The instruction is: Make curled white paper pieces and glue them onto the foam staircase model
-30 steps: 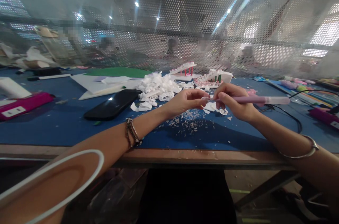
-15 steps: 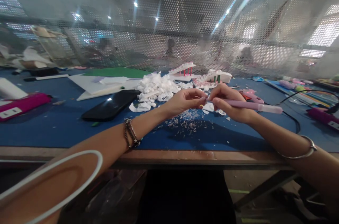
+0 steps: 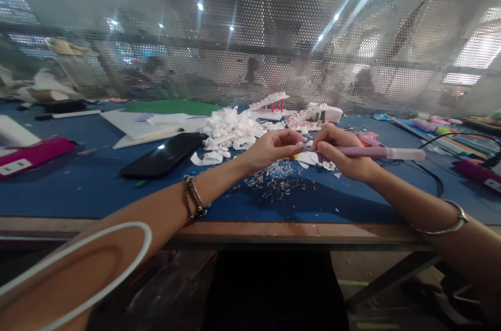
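My left hand (image 3: 274,149) is closed in a pinch, with a small whitish bit at its fingertips, too small to name. Facing it, my right hand (image 3: 342,152) grips a pinkish-purple pen-shaped tool (image 3: 364,152); its pale end points right and its tip lies near the left fingertips. Fine white shavings (image 3: 279,179) are scattered on the blue mat (image 3: 235,200) under both hands. White paper-like scraps (image 3: 307,157) lie just behind the fingers. Beyond my left hand rises a heap of crumpled white scraps (image 3: 235,130).
A black phone (image 3: 164,156) lies left of the heap, with white sheets (image 3: 133,127) and a green sheet (image 3: 176,106) behind. Two small white models (image 3: 274,104) stand at the back. Magenta power strips (image 3: 43,156) sit at both sides; black cables (image 3: 438,185) run on the right.
The tool's tip came in to the left fingertips and then drew back slightly to the right. My left hand stays nearly in place; a yellow spot now shows below its fingers.
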The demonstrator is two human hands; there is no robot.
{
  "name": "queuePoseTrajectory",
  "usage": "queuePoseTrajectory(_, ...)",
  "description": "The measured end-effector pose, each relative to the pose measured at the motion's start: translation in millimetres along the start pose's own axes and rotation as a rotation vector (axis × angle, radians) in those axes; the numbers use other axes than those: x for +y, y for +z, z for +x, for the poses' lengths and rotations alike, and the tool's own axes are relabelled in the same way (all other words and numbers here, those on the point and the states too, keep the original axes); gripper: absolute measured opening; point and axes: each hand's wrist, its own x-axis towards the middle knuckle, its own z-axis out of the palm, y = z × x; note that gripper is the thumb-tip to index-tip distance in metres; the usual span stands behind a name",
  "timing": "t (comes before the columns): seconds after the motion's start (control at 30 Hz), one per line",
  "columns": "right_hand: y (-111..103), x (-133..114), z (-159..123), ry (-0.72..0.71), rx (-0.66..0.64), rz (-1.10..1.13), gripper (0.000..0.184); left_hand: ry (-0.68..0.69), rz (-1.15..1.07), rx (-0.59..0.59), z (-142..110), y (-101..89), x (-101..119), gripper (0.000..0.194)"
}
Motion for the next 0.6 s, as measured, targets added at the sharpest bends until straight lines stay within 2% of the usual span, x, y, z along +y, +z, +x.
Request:
queuePoseTrajectory(0.13, -0.3, 1.3, -0.6, -0.048, 0.023, -0.01, 0.021, -0.023, -0.008, -0.017, -1.1, -0.2, 0.5, 0.032)
queuePoseTrajectory(0.3, -0.9, 0.3, -0.2, 0.016, -0.018, -0.05, 0.024, -0.006, -0.012, -0.062, -1.0, -1.4, -0.5, 0.036)
queuePoseTrajectory(0.47, 0.0, -1.4, 1.0, -0.015, 0.032, -0.019, 0.018, -0.013, -0.035, -0.042, -0.6, -0.7, 0.5, 0.038)
queuePoseTrajectory(0.6, 0.0, 0.1, 0.2, 0.002, -0.017, -0.017, 0.022, -0.012, -0.024, -0.052, -0.9, 1.4, 1.5, 0.036)
